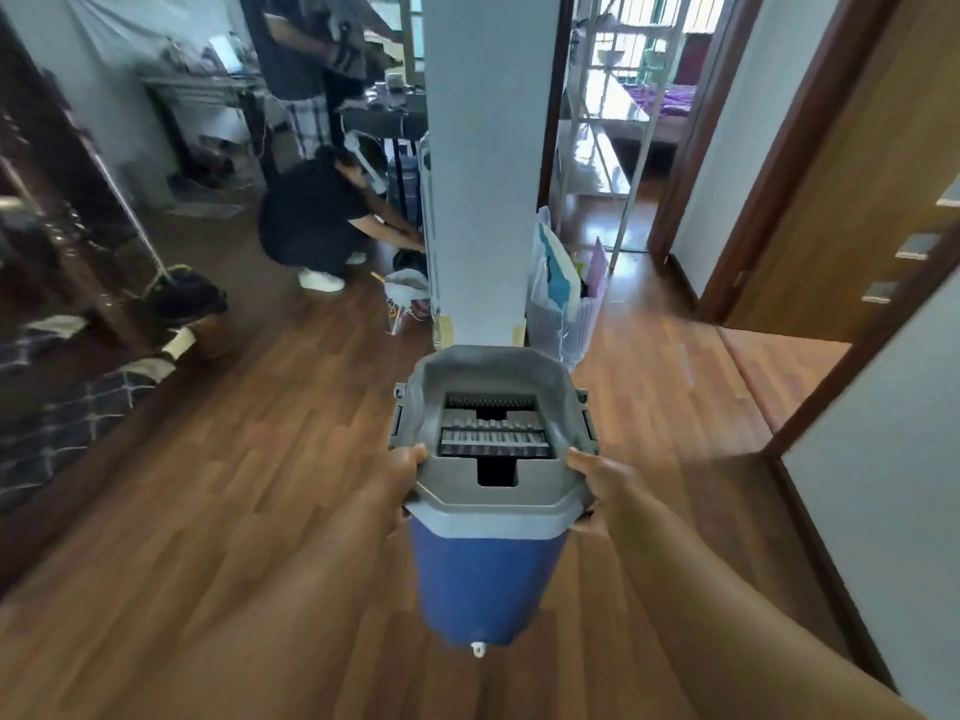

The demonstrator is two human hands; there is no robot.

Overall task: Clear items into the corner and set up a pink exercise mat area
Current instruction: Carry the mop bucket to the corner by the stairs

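A blue mop bucket (485, 579) with a grey wringer top hangs above the wooden floor in the lower middle of the view. My left hand (402, 478) grips the left side of its grey rim, and my right hand (597, 480) grips the right side. Most of my fingers are hidden under the rim. No pink mat is in view.
A pale pillar (485, 163) stands just beyond the bucket, with plastic bags (563, 298) at its right foot. A person (317, 223) crouches left of it, and another person (306, 59) stands behind. A mop (179, 288) leans at left. An open doorway (618, 148) lies behind the pillar to the right.
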